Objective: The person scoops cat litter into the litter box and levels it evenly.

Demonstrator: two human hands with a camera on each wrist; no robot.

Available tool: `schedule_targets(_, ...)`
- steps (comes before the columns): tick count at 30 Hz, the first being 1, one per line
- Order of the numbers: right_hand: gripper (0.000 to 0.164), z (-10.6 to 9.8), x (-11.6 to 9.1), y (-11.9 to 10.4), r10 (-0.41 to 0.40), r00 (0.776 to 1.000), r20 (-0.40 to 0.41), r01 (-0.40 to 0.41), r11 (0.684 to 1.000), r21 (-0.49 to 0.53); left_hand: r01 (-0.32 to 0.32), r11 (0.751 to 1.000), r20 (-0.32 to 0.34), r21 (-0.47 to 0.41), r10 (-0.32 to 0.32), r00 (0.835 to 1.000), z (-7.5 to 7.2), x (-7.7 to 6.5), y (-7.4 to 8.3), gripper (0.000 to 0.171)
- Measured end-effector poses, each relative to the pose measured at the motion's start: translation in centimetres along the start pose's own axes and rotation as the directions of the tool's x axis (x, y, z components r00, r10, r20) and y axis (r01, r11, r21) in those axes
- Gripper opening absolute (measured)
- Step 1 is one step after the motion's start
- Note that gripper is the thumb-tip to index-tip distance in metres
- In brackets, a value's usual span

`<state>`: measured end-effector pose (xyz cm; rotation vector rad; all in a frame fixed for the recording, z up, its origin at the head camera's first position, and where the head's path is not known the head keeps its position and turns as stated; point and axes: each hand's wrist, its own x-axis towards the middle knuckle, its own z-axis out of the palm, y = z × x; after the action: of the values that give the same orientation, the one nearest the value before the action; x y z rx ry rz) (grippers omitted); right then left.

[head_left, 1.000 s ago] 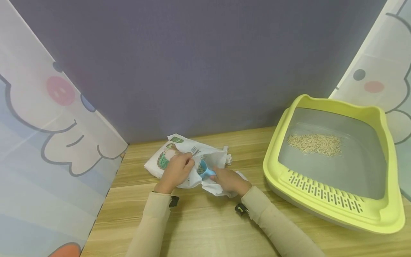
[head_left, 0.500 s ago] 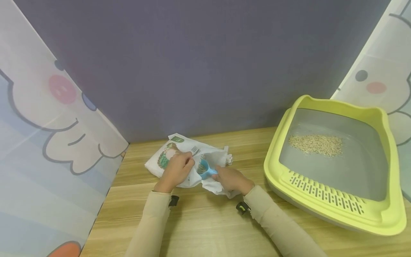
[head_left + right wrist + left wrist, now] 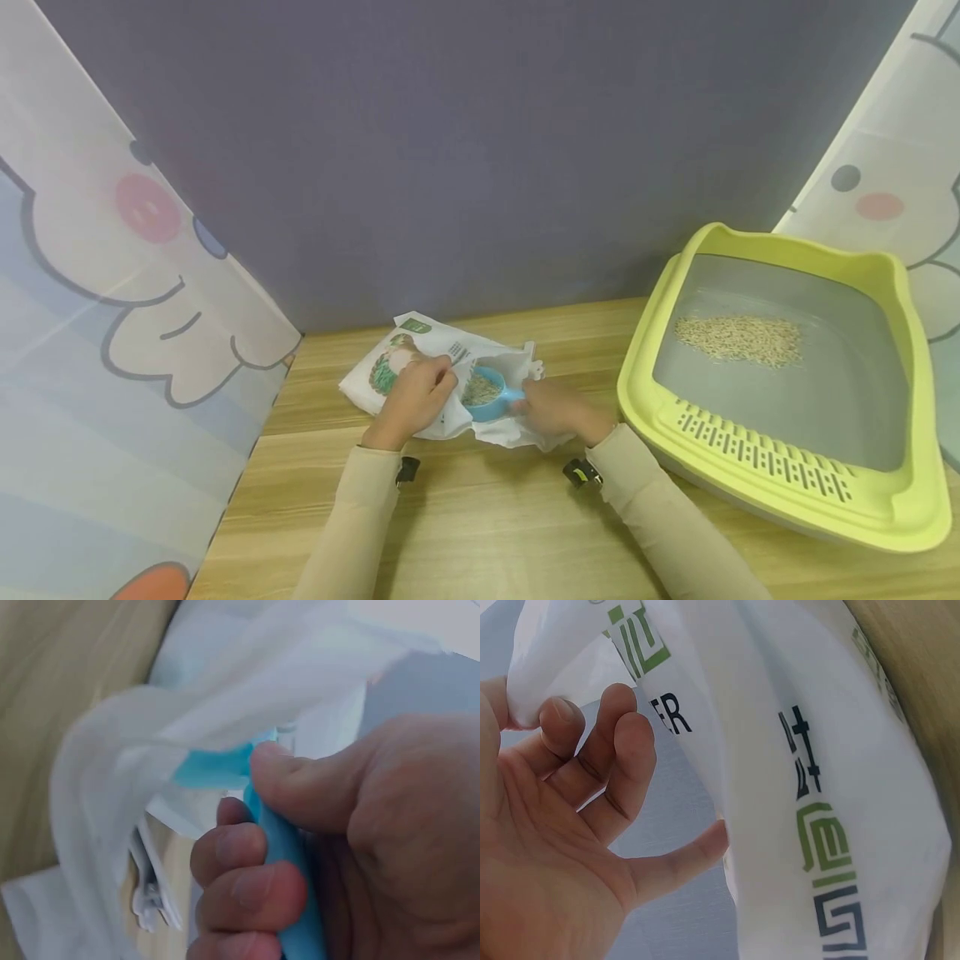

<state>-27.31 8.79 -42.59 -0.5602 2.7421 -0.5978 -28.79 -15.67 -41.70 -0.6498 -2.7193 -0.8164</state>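
A white printed bag (image 3: 438,337) lies on its side on the wooden table, its mouth facing right. My left hand (image 3: 414,398) pinches the upper edge of that mouth between thumb and index finger; in the left wrist view the hand's (image 3: 562,817) other fingers stand off the plastic. With my right hand (image 3: 558,407) I grip the handle of a blue scoop (image 3: 491,408), thumb on top and fingers curled round it, as the right wrist view of the hand (image 3: 405,817) shows. Pale pellets (image 3: 480,388) fill the scoop's cup, which sits in the bag's opening.
To the right stands a yellow-rimmed litter box (image 3: 637,367) with a grey base and a patch of pellets (image 3: 738,337) in it. Behind the bag mouth lies a white clip (image 3: 146,881). A grey panel (image 3: 480,167) rises along the table's back edge.
My right hand has drawn the scoop rightward and up toward the bag's mouth, so more of its filled cup shows. The left hand keeps its hold on the bag edge.
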Motion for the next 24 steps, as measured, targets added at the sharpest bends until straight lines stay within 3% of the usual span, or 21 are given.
schedule_targets(4, 0.049, -0.7, -0.4, 0.2, -0.005, 1.000, -0.002, 0.005, 1.000, 0.000, 0.006, 1.000, 0.007, -0.003, -0.006, 1.000, -0.1, 0.0, 0.1, 0.031)
schedule_targets(11, 0.029, -1.8, -1.2, 0.0, -0.006, 1.000, -0.004, 0.006, 1.000, -0.002, 0.026, 1.000, 0.015, -0.007, -0.026, 1.000, -0.1, -0.1, 0.1, 0.031)
schedule_targets(19, 0.035, -3.6, -2.7, 0.1, 0.043, 0.999, 0.023, -0.041, 0.996, -0.075, 0.023, 1.000, 0.011, -0.003, -0.023, 1.000, 0.0, -0.1, 0.1, 0.031)
schedule_targets(24, 0.033, -4.4, -3.4, 0.1, 0.032, 0.999, 0.026, -0.031, 0.998, -0.054, 0.017, 1.000, 0.004, 0.002, -0.017, 1.000, 0.0, -0.1, 0.1, 0.031)
